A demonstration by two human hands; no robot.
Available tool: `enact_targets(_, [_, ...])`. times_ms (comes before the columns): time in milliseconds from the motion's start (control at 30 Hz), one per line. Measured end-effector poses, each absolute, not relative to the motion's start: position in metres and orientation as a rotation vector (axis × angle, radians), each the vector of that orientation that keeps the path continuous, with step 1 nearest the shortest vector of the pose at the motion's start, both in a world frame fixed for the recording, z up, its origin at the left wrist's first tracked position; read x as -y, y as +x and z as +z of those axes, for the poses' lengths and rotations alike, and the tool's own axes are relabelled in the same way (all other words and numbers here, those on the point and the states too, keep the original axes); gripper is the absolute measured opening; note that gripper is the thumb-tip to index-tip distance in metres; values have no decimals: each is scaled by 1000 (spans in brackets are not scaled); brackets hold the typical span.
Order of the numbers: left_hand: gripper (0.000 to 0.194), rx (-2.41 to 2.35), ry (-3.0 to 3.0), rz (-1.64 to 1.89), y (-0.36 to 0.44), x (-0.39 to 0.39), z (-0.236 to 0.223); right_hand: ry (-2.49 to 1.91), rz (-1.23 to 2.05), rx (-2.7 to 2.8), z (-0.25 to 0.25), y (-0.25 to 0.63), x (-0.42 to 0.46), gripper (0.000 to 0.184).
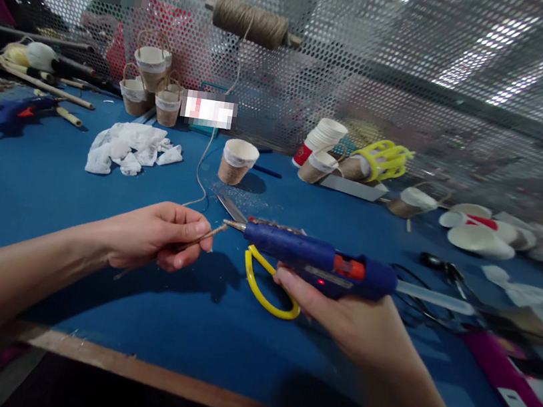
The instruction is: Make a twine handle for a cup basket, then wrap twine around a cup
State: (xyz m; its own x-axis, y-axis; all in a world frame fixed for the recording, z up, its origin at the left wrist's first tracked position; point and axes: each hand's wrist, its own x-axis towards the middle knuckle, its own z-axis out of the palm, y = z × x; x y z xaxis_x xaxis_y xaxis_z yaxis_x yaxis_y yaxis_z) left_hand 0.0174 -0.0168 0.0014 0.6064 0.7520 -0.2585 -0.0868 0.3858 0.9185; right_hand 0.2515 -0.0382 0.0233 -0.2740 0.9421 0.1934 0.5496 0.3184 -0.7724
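My left hand (170,236) pinches a length of brown twine (211,232), its end sticking out to the right past the fingertips. In my right hand (337,314) is a blue hot glue gun (290,250), with a small red light lit and a clear glue stick (435,296) out of its back. The gun's nozzle is at the twine's end; whether they touch I cannot tell. Below the gun lie scissors with yellow handles (252,285), partly hidden. A twine-wrapped paper cup (236,165) with a white rim stands beyond my hands.
A twine spool (249,22) hangs on the perforated metal screen. Handled cups (152,65) are stacked at back left, near white fabric scraps (128,146). Stacked paper cups (324,137) stand at back right. Another glue gun (24,111) lies left; a magenta power strip (504,381) lies right.
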Motion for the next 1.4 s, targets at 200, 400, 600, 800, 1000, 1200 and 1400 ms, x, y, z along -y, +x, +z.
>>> enact_targets(200, [24,-732,1020,612,17,16,0,-1342,772,1877,21,252,39,10])
enact_targets(400, [25,-729,1014,592,16,17,-1,-1338,750,1903,23,251,40,5])
enact_targets(600, [25,-751,1049,585,17,16,-1,-1306,766,1997,23,254,36,9])
enact_targets(800, [24,-763,1066,587,17,16,1,-1320,739,1965,25,255,37,7])
enact_targets(1000, [23,-776,1089,578,18,16,1,-1366,788,2025,24,258,35,9])
enact_targets(1200, [17,-857,1201,641,19,16,2,-1376,762,1995,26,258,35,9])
enact_targets(1400, [18,-974,1328,651,21,17,5,-1407,790,1959,28,253,39,12])
